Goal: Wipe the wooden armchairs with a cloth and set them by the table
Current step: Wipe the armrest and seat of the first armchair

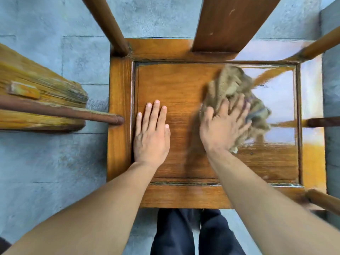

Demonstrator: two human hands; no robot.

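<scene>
I look straight down on a wooden armchair's seat [184,85], a brown panel in a lighter frame. My left hand [151,133] lies flat on the left half of the panel, fingers straight and together. My right hand [222,126] presses with spread fingers on a crumpled tan cloth [230,83] on the right half of the seat; hand and cloth are blurred by motion. The right side of the seat shines with reflected light. The chair's wide back slat [230,23] and its armrest posts [108,24] rise toward the camera.
Another wooden piece of furniture [42,100] with a dark round rail [64,112] stands close to the chair's left side. A grey tiled floor [55,172] surrounds the chair. My legs in dark trousers [193,232] stand at the seat's front edge.
</scene>
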